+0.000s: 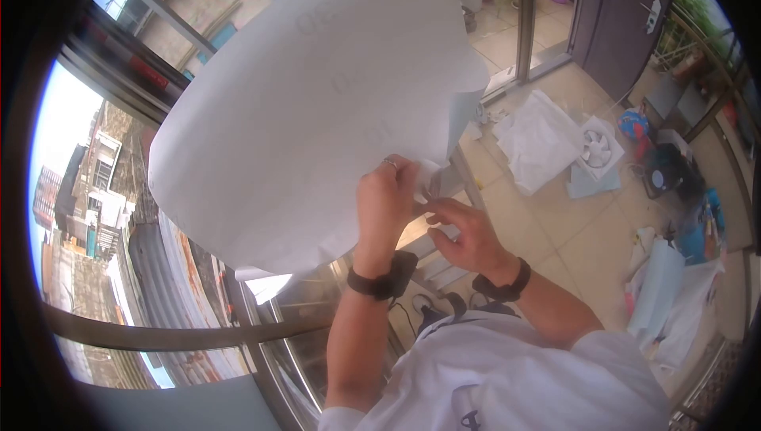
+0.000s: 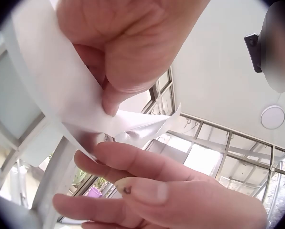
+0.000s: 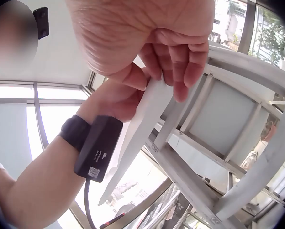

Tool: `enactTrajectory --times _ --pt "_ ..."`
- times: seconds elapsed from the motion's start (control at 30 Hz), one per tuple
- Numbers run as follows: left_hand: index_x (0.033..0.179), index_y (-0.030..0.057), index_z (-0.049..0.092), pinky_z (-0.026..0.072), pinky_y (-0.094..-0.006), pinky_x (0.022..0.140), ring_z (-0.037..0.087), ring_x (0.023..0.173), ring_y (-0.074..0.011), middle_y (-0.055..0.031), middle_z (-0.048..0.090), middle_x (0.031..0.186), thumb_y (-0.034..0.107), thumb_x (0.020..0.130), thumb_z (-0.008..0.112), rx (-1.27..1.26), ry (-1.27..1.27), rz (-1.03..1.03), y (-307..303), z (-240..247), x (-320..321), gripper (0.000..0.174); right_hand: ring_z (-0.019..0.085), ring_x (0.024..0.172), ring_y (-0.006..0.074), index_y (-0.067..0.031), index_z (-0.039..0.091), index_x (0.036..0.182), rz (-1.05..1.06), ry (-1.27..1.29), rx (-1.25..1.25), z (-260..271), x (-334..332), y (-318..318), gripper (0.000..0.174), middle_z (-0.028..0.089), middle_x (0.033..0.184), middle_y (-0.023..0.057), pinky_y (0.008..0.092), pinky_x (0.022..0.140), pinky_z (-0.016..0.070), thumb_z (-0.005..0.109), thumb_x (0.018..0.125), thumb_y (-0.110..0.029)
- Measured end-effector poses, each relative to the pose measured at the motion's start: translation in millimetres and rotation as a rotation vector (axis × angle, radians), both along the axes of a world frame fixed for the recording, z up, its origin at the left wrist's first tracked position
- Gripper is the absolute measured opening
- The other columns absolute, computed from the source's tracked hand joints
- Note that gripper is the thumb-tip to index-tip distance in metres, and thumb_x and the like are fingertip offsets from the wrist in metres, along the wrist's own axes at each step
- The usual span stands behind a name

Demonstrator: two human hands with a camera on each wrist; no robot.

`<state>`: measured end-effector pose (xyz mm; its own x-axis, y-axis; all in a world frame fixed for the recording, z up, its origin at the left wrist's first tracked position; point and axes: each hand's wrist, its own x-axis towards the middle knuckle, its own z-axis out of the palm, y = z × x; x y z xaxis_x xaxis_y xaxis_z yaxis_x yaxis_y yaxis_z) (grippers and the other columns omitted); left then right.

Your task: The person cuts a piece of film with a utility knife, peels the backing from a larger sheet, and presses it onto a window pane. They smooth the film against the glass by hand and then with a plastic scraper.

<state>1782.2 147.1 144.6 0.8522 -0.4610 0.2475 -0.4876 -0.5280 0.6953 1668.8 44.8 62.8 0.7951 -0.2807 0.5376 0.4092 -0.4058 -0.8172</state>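
Observation:
A large white sheet (image 1: 269,130) with faint reversed numerals stretches up and away from the hands. My left hand (image 1: 386,203) pinches its lower corner, thumb pressed on the white side in the left wrist view. That corner is bent, and a shiny silvery patch (image 2: 142,132) shows just below the thumb. Close by, my right hand (image 1: 472,242) has its fingertips right at the corner, with its thumb (image 2: 149,191) held apart from the index finger. From the right wrist, its loosely bent fingers (image 3: 180,71) hang beside the sheet's edge (image 3: 147,114).
A metal frame (image 3: 180,181) stands beneath the hands, by a window rail (image 1: 198,334). On the tiled floor (image 1: 539,233) lie a crumpled white sheet (image 1: 535,142), a white fan (image 1: 596,150), a black bag (image 1: 670,173) and rolled pale-blue sheeting (image 1: 656,288). A dark door (image 1: 622,27) stands behind.

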Motion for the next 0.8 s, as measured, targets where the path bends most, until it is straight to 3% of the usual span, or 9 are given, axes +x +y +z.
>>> enactTrajectory --times 0.27,0.43,0.5,0.63,0.7,0.8 --pt "0.090 -0.0026 0.066 0.0475 -0.0333 0.058 0.057 0.056 -0.0223 -0.0147 0.064 0.067 0.012 0.089 0.069 0.043 -0.073 -0.042 2.3 -7.9 -0.6 0.015 0.069 0.080 0.0288 -0.0044 0.063 0.127 0.044 -0.035 -0.196 19.4 -12.1 -12.2 0.049 0.068 0.109 0.0149 0.0349 0.069 0.0573 0.069 0.078 -0.004" --pt "0.088 -0.0020 0.065 0.0486 -0.0345 0.059 0.060 0.059 -0.0264 -0.0158 0.066 0.070 0.012 0.086 0.071 0.110 -0.077 -0.074 3.3 -4.2 -5.7 0.015 0.069 0.076 0.0290 -0.0040 0.064 0.123 -0.012 0.025 -0.080 43.0 -10.9 -26.0 0.046 0.069 0.105 0.0147 0.0340 0.066 0.0569 0.070 0.077 -0.005" --pt "0.078 0.0019 0.066 0.0487 -0.0392 0.057 0.062 0.061 -0.0356 -0.0174 0.062 0.065 0.017 0.080 0.071 0.040 -0.139 -0.089 2.3 -7.5 -5.4 0.016 0.069 0.076 0.0288 -0.0035 0.065 0.120 -0.009 0.033 -0.090 44.7 -6.5 -32.7 0.043 0.069 0.103 0.0146 0.0340 0.066 0.0569 0.070 0.077 -0.005" --pt "0.079 0.0022 0.067 0.0491 -0.0390 0.057 0.063 0.063 -0.0350 -0.0169 0.064 0.068 0.020 0.080 0.072 0.078 -0.153 -0.090 3.7 -2.5 -2.2 0.019 0.070 0.078 0.0281 -0.0019 0.066 0.110 -0.017 0.029 -0.251 37.2 -1.6 -44.3 0.033 0.069 0.099 0.0139 0.0352 0.068 0.0570 0.070 0.077 -0.005" --pt "0.085 -0.0013 0.066 0.0491 -0.0351 0.060 0.061 0.060 -0.0260 -0.0155 0.066 0.071 0.015 0.084 0.074 0.108 -0.073 -0.114 3.8 4.6 -1.5 0.018 0.070 0.079 0.0284 -0.0014 0.067 0.107 -0.040 0.016 -0.259 34.7 -0.4 -44.9 0.031 0.070 0.098 0.0138 0.0356 0.069 0.0569 0.070 0.077 -0.005" --pt "0.090 -0.0005 0.069 0.0497 -0.0336 0.061 0.062 0.063 -0.0249 -0.0149 0.067 0.073 0.014 0.085 0.074 0.135 -0.073 -0.058 0.6 5.6 -1.3 0.016 0.069 0.081 0.0311 -0.0005 0.067 0.105 -0.051 -0.017 -0.224 30.3 -0.1 -40.4 0.028 0.070 0.097 0.0147 0.0368 0.070 0.0566 0.069 0.077 -0.004"
